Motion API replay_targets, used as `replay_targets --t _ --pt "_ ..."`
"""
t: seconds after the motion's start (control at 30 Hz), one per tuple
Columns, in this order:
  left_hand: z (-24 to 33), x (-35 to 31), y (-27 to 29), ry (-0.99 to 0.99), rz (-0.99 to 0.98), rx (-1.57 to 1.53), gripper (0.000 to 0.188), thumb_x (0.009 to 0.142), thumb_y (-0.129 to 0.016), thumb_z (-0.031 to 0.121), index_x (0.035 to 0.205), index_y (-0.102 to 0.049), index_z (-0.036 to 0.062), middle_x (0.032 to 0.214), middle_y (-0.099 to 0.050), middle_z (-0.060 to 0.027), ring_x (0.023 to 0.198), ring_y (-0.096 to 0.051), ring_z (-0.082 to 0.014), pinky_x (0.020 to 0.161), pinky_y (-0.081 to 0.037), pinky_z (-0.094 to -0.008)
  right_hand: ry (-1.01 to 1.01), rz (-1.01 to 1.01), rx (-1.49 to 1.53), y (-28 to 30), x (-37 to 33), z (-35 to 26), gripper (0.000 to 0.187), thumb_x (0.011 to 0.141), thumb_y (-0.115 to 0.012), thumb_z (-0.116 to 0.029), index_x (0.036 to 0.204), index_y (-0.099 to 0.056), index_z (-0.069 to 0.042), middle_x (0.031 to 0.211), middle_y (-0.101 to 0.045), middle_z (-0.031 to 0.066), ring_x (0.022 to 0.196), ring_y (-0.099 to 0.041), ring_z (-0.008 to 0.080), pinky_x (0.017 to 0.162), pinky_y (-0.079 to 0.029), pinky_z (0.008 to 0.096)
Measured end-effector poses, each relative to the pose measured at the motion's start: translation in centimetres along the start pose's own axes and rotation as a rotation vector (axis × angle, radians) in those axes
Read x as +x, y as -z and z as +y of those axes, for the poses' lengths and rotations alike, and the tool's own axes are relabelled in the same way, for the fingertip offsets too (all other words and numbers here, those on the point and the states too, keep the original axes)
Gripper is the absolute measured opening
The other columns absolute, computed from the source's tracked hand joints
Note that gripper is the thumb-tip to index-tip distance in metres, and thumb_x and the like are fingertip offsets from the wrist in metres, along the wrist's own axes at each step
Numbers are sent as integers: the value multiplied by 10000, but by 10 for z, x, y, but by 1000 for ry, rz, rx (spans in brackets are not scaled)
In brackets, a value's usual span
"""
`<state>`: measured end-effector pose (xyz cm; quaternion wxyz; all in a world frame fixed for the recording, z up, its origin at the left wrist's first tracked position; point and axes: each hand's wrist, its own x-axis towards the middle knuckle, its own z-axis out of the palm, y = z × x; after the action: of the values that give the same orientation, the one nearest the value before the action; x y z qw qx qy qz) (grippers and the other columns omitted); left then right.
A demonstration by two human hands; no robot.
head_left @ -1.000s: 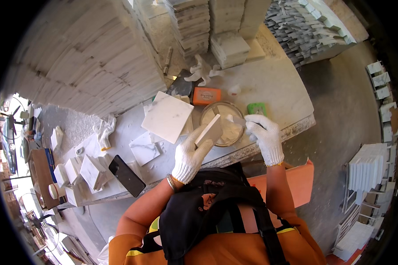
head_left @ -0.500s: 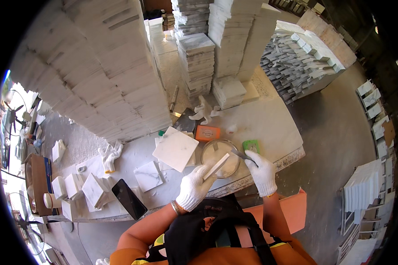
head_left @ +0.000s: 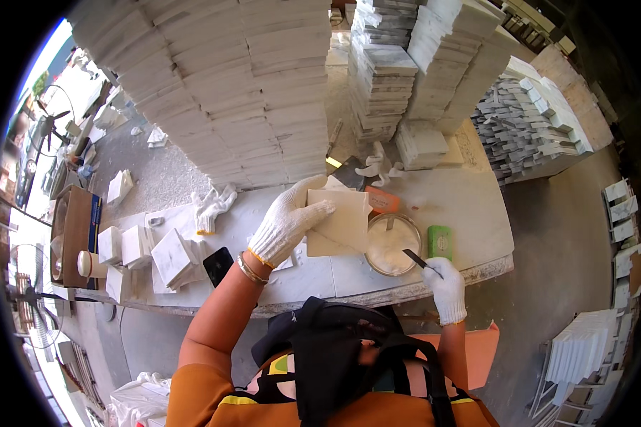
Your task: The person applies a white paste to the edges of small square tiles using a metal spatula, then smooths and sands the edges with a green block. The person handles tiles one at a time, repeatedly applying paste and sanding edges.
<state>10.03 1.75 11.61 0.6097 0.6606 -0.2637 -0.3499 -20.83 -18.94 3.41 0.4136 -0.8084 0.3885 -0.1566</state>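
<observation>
My left hand (head_left: 285, 220), in a white knit glove, grips a square off-white marble tile (head_left: 338, 231) by its left side. The thumb lies across the tile's upper face, and the tile is held above the table. In my gloved right hand (head_left: 446, 285) is a small dark-bladed putty knife (head_left: 414, 259), its tip over the near right rim of a round dish. White powder or paste fills that dish (head_left: 392, 245). An orange box (head_left: 383, 201) lies behind the dish, partly hidden by the tile. Right of the dish stands a green box (head_left: 440, 242).
Tall stacks of marble tiles (head_left: 249, 92) rise at the back. Loose gloves (head_left: 214, 208) lie on the stone-topped table (head_left: 470, 206). Several tiles (head_left: 172, 257), a black phone (head_left: 219, 265) and a cardboard box (head_left: 71, 235) sit to the left. A salmon-coloured panel (head_left: 481, 356) is below the right arm.
The tile in my left hand has turned from edge-on to flat-facing and moved away from me. My right hand has drawn the putty knife back from the tile. The view has shifted.
</observation>
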Motion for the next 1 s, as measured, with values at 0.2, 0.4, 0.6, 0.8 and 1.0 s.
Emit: replay_targets --t 0.2,0.4,0.6,0.8,1.0 --pt "-9 15 15 -18 -34 271 687 878 -726 262 1468 -497 -6 1255 -690 -183 1111 -673 -276 977 -512 -358 -148 -155 411 -4 3 -24 158 974 -666 -123 1096 -641 -26 961 -728 47 793 -658 86 652 -499 241" --pt "14 16 -2 -98 80 867 738 784 -787 322 1447 -550 98 1297 -660 -178 1123 -659 -337 976 -524 -418 -159 -161 472 2 11 -70 246 985 -632 -99 1220 -630 -27 977 -722 53 764 -650 83 627 -493 229" --pt "-1 6 6 -344 -22 996 961 654 -867 500 1457 -520 101 1529 -477 -182 1369 -477 -451 1093 -442 -529 -33 -138 413 -8 35 -98 323 988 -628 -144 1295 -656 -45 913 -706 48 706 -620 80 609 -476 223" --pt "-23 3 13 -527 -150 1072 1252 512 -891 642 1512 -424 53 1588 -388 -222 1442 -348 -550 1144 -371 -606 102 -322 391 -30 93 -115 239 989 -642 -100 1210 -721 -56 895 -686 30 708 -599 70 624 -494 231" --pt "-33 5 16 -557 -121 995 1216 481 -956 478 1505 -430 83 1577 -403 -178 1459 -373 -467 1156 -379 -570 179 -504 306 -39 127 -137 227 965 -645 -69 1167 -740 -36 917 -688 31 738 -606 86 645 -500 241"
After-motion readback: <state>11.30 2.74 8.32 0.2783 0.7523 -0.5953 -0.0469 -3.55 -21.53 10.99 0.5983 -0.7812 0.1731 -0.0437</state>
